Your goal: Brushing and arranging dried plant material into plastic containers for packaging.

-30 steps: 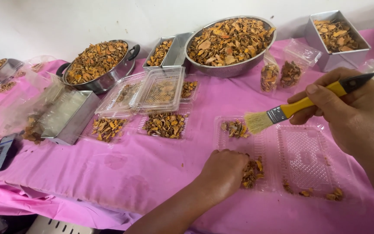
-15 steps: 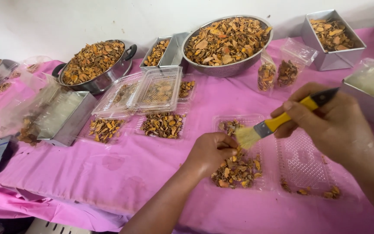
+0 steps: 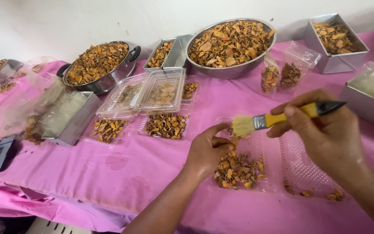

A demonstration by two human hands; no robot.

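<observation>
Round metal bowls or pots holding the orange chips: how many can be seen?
2: a handled pot at back left, and a large perforated bowl at back centre. Another may lie cut off at the far left edge.

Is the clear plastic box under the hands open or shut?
Open. The clear clamshell box lies spread flat on the pink cloth: one half holds orange-brown dried pieces beside the left hand, the other half is nearly bare.

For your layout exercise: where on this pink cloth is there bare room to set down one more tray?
Bare cloth lies along the near edge, between the grey box and the left hand. It is crowded behind, around the clear trays, pot and big bowl.
</observation>
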